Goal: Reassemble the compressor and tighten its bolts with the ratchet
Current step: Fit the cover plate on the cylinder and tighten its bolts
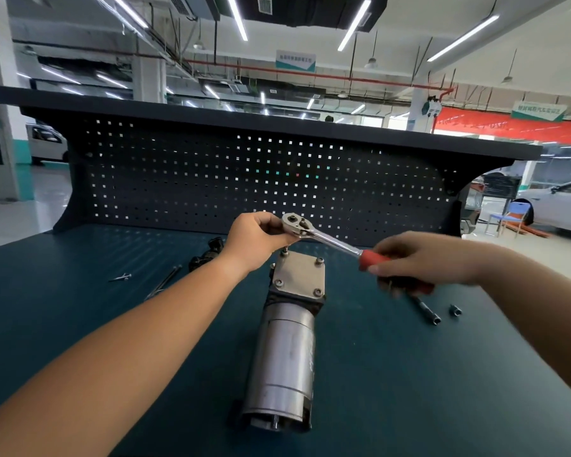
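Head view, the only one we have. The compressor (285,341) lies on its side in the middle of the teal worktop (80,308), its silver barrel pointing back at the wearer and its square end plate (299,275) facing up and away. Three corner bolts look seated on that plate. The fourth, the far-left bolt (285,253), stands proud.

The ratchet (323,239) is right above that bolt. The left hand (257,239) is curled round the chrome head, steadying it over the corner. The right hand (419,262) is wrapped round the red handle and blurred. I can't tell whether a socket is fitted and seated, because the left hand hides the underside of the head.

Off to the sides, a loose screw (121,277) and a long rod (164,282) lie on the left of the worktop. An extension bar (427,313) and a small socket (455,310) lie on the right.

Here's the worry: both hands are on the tool and neither is on the body. That round barrel rests on a flat surface, so a hard pull on the handle could roll it. That would tip the head off the bolt and round the bolt head. And a bolt that proud, if driven in crooked, could cross-thread — the head needs to sit square first.
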`<act>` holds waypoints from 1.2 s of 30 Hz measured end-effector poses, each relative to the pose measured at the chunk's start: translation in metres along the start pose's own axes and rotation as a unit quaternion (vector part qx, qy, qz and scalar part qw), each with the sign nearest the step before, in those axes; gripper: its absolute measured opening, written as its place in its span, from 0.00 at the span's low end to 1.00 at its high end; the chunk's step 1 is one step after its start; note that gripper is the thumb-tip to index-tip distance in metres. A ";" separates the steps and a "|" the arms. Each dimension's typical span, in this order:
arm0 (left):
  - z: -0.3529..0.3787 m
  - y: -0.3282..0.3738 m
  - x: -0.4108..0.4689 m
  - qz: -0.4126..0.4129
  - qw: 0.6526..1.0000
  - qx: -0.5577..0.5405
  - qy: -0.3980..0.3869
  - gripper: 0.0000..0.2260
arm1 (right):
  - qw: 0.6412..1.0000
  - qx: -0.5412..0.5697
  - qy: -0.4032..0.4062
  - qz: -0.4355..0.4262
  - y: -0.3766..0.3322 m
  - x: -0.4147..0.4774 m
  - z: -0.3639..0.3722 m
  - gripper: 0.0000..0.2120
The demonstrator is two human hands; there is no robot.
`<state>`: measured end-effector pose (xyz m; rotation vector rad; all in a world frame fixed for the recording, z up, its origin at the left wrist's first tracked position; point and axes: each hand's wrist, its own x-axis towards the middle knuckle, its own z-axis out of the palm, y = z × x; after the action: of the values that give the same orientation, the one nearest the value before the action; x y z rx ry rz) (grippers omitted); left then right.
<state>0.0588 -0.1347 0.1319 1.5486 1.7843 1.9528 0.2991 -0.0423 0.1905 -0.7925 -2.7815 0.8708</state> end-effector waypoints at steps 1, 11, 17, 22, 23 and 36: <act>0.000 0.000 0.000 -0.004 1.000 -0.002 -0.001 0.07 | 0.998 -0.057 0.010 -0.003 0.003 0.004 -0.010 0.06; -0.004 -0.009 -0.015 0.028 0.999 -0.013 -0.014 0.10 | 0.974 0.202 -0.097 -0.023 -0.008 -0.008 0.053 0.22; 0.001 -0.007 -0.016 0.061 0.995 0.062 0.049 0.12 | 0.859 0.503 -0.087 -0.028 -0.055 -0.007 0.126 0.13; 0.008 -0.008 -0.015 0.065 0.994 0.074 0.048 0.13 | 0.762 0.639 -0.086 -0.067 -0.102 0.017 0.161 0.13; 0.010 -0.009 -0.014 0.065 0.993 0.082 0.045 0.14 | 0.748 0.654 -0.089 -0.077 -0.109 0.020 0.163 0.13; 0.003 -0.007 -0.006 0.077 0.992 0.090 0.040 0.14 | 0.924 0.381 -0.003 0.020 -0.015 -0.021 0.095 0.10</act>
<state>0.0600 -0.1334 0.1222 1.7344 1.9787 1.9945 0.2857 -0.1105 0.1209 -0.6800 -2.1147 1.7787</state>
